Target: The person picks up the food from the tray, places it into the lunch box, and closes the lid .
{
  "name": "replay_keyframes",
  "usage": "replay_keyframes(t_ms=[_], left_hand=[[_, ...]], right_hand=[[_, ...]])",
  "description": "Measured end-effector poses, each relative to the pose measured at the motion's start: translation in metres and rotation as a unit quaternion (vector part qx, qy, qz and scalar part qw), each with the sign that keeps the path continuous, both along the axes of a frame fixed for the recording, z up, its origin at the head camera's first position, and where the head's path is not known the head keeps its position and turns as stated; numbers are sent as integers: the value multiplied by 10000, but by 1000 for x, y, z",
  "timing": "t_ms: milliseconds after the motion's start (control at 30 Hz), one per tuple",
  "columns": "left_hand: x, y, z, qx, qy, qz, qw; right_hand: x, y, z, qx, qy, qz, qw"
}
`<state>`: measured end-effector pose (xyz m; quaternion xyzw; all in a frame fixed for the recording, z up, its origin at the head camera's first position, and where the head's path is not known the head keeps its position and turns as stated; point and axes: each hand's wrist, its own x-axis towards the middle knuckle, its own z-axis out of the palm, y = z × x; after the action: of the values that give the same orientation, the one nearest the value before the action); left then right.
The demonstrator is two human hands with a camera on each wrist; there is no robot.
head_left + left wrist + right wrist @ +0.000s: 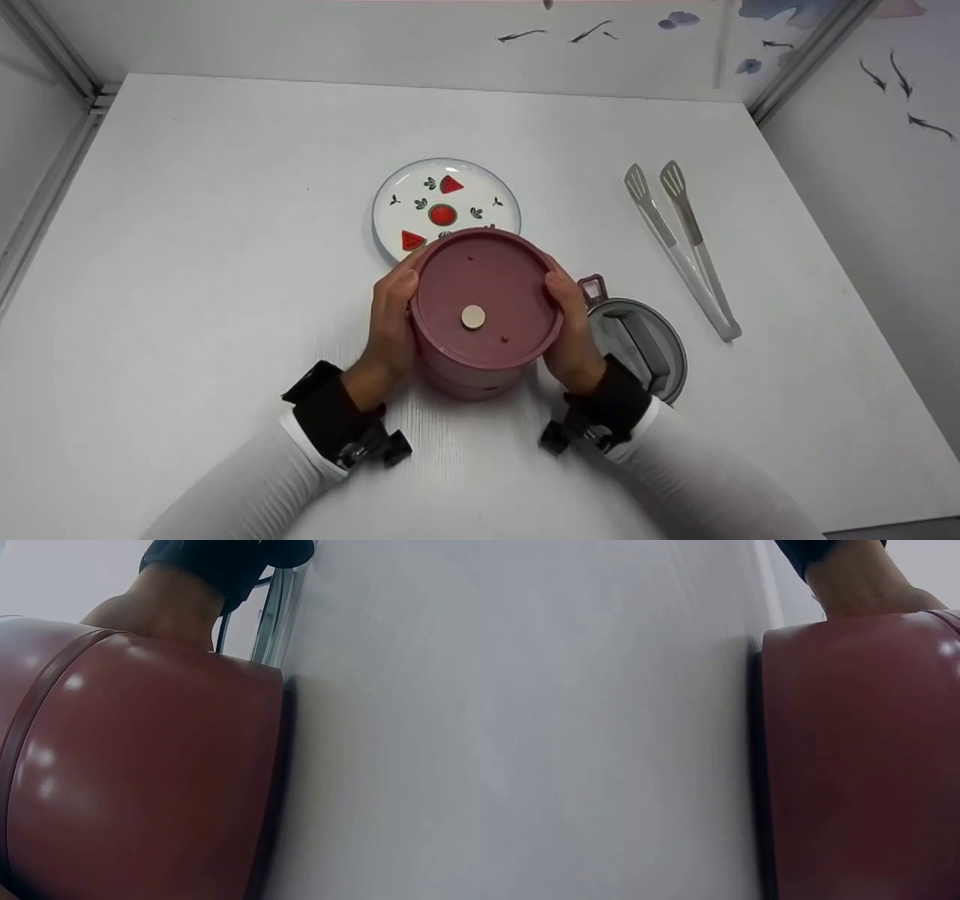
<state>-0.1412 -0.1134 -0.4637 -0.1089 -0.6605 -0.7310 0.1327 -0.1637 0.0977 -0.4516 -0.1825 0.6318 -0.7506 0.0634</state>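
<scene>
A maroon round food container [480, 300] with a beige round knob on its flat lid stands between both hands at the front middle of the table. My left hand [391, 319] grips its left side, thumb by the lid's rim. From the right, my right hand [571, 330] holds the opposite side the same way. Both wrist views show the container's smooth wall [150, 765] close up, with a dark band along its base. Whether the base touches the table cannot be told. Most fingers are hidden behind the container.
Just behind the container lies a white plate [476, 180] with watermelon pictures, its front edge partly covered. Beside my right wrist is a round grey lid [637, 337] with a maroon loop. Metal tongs [686, 259] lie spread at the right. Walls border the white table [225, 187].
</scene>
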Motion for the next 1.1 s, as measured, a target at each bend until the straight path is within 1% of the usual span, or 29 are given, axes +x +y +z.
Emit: replay_keyframes(t_ms=[167,333,467,567,633,700,733,767,800,833,867,900,933,967,1000,1033,1067,1100], left_hand=[[1,2,2,35,13,-6,10000],[1,4,3,14,75,34,10000],[-1,4,3,-14,57,56,10000],[-3,1,3,-80,82,32,9999],[-4,-1,3,-157,136,36,9998],[-4,-3,2,-209,170,44,9996],[-4,-4,2,-214,168,43,9996],[-4,-4,1,-228,174,53,9996],[-4,-4,1,-219,176,45,9996],[-3,-4,1,-212,178,27,9996],[-3,-4,1,-196,181,-3,9996],[-3,-4,1,-190,182,-6,9997],[-3,-4,1,-169,193,-12,9997],[-3,-4,2,-143,200,-28,9997],[-3,-4,2,-128,202,-43,9997],[-3,-4,2,-122,203,-50,9997],[-3,-4,1,-114,201,-39,9997],[-3,-4,2,-108,192,-17,9998]], right_hand=[[3,-3,1,-234,-212,-211,9993],[5,-4,2,-354,-186,-335,9986],[3,-1,4,-222,-107,-197,9995],[-1,5,8,139,-60,73,9999],[-2,11,13,541,-34,181,9984],[-3,21,20,1116,182,151,9935],[-2,28,23,1506,393,49,9878],[-1,36,27,1875,648,-78,9801],[0,46,29,2290,1021,-250,9677],[2,57,32,2706,1383,-509,9514],[4,68,33,3140,1721,-760,9306],[6,80,34,3562,1987,-995,9076],[8,90,34,4004,2170,-1220,8819],[9,100,34,4395,2235,-1356,8594],[11,109,34,4769,2179,-1405,8399],[13,117,34,5116,2004,-1367,8243],[14,124,33,5420,1800,-1243,8114],[15,129,33,5655,1571,-1065,8026]])
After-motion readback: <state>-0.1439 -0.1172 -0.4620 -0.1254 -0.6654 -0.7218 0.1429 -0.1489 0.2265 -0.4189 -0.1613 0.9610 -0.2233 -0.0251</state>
